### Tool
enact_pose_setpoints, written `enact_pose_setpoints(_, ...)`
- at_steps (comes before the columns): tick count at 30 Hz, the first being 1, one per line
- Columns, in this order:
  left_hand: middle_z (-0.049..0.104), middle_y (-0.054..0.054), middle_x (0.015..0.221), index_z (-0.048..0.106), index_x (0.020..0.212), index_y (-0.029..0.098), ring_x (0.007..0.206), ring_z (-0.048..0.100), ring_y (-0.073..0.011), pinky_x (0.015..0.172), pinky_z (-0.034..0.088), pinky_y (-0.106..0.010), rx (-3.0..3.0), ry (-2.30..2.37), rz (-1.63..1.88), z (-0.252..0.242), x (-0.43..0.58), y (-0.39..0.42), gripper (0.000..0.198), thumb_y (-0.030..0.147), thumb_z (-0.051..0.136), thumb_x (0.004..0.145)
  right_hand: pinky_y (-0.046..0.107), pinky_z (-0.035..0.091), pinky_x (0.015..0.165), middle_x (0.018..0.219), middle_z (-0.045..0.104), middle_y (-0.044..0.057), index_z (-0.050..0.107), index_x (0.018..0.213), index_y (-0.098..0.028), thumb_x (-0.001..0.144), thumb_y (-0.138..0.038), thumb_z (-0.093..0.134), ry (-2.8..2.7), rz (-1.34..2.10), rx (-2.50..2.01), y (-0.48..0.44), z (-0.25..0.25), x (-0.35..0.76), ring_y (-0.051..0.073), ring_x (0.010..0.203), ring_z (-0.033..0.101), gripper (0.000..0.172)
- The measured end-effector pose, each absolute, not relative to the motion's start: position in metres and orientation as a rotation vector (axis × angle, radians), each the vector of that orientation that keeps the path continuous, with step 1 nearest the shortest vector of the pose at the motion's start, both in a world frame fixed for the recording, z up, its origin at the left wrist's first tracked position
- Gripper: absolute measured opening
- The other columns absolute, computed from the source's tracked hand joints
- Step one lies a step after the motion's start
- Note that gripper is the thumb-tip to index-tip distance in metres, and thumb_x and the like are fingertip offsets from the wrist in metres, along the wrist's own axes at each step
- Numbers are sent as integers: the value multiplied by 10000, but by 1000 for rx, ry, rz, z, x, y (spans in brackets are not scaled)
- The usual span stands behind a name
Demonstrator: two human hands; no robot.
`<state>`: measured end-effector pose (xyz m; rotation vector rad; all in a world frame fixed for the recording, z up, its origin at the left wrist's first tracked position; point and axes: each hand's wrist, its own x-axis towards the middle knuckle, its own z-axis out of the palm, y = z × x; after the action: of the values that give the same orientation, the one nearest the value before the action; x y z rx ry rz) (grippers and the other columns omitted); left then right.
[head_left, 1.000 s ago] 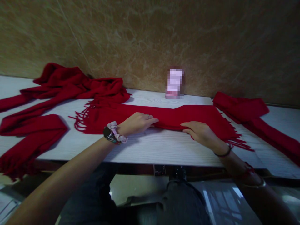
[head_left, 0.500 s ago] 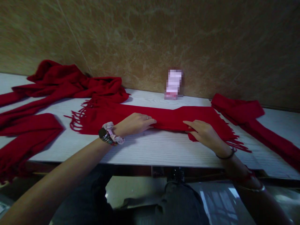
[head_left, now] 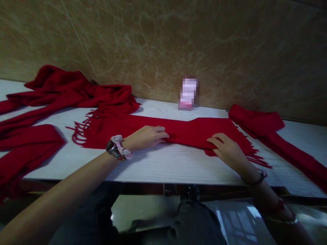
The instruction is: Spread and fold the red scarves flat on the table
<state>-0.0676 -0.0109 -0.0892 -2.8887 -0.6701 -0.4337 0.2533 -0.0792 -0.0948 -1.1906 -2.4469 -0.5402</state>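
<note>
A red fringed scarf lies lengthwise across the white table, with fringe at both its left and right ends. My left hand, with a ring and a scrunchie at the wrist, pinches the scarf's near edge left of its middle. Further right, my right hand has its fingers closed on the same near edge, where a lower layer sticks out a little. The fingertips of both hands partly cover the cloth.
A heap of red cloth is at the back left, with another red piece nearer. On the right lies a folded red scarf. A pixelated phone-like item leans on the marble wall.
My right hand has moved slightly right along the scarf's near edge. My left hand stays at nearly the same part of the edge. The view has shifted a little.
</note>
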Motion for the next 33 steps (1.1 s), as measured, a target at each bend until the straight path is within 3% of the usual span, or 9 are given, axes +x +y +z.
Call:
enact_pose_setpoints(4,631,-44,887,624,994,178,752,577,-127,657,440,-228,-2952,-625,-406,-88,-66,-13,192,238,476,887,354,523,687,773,655,84,673,868,-168,867,-140,436,-2394,-498,-1157,-83,-105,270,202,723,590,239)
enact_pose_setpoints(10,611,-56,865,628,1035,167,771,566,-147,704,449,-255,-3094,-548,-287,-84,-61,-20,235,219,514,835,335,522,742,875,664,94,674,936,-158,881,-159,447,-2488,-486,-1042,-82,-103,272,193,810,596,233)
enact_pose_setpoints(13,602,-64,876,648,920,162,795,562,-149,743,459,-265,-3171,-531,-341,-84,-58,-21,171,219,515,827,339,520,721,828,665,86,682,913,-161,885,-153,432,-2529,-484,-1001,-84,-100,269,190,781,598,252)
enact_pose_setpoints(15,608,-84,998,633,851,155,921,564,-160,835,454,-279,-3240,-505,-400,-83,-56,-22,129,191,513,819,348,520,722,807,666,79,684,883,-168,885,-158,434,-2537,-476,-989,-84,-101,267,189,772,601,250)
enact_pose_setpoints(19,547,-75,1274,590,890,169,1248,419,-209,1040,338,-394,-3349,-545,-284,-82,-54,-25,133,158,462,854,387,509,814,941,678,94,682,943,-179,878,-177,465,-2579,-369,-975,-81,-103,253,201,910,607,227)
enact_pose_setpoints(22,439,-59,1394,562,888,177,1351,267,-271,1070,235,-536,-3346,-670,-106,-82,-54,-28,137,181,425,886,417,476,902,1090,662,103,662,1053,-178,864,-156,480,-2711,-292,-918,-74,-98,238,214,1036,586,264)
enact_pose_setpoints(25,345,-74,1452,549,888,172,1378,169,-315,1051,192,-605,-3333,-729,-11,-82,-54,-29,138,201,415,898,385,460,940,1126,660,86,655,1098,-186,849,-174,526,-2858,-99,-853,-62,-81,227,203,1069,587,281)
enact_pose_setpoints(29,284,-74,1479,558,890,177,1382,129,-337,1032,172,-642,-3340,-789,51,-81,-54,-30,131,219,434,897,319,476,921,1163,650,47,658,1110,-233,835,-333,579,-3005,310,-776,-43,-54,221,185,1076,594,303)
enact_pose_setpoints(33,309,-70,1469,551,926,186,1388,152,-274,1082,156,-573,-3360,-837,-9,-83,-56,-29,181,251,382,925,381,360,1048,1314,542,42,555,1246,-245,899,-331,478,-2933,366,-799,-28,-58,207,183,1255,441,366)
